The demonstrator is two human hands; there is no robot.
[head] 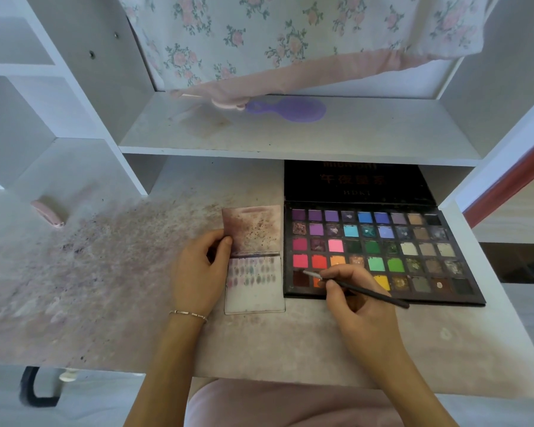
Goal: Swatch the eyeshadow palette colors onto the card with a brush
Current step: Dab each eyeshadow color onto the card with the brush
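Three rows of swatches on card so far; my left hand pins it to worktop, right hand fingers pinch brush, tip over palette bottom-left pans, many colours left

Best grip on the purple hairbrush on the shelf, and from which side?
Probably the narrow handle of the purple plastic hairbrush, at its left end by the ringed tip. It lies flat on the white shelf, so come from above and in front; the floral cloth hangs just behind it.
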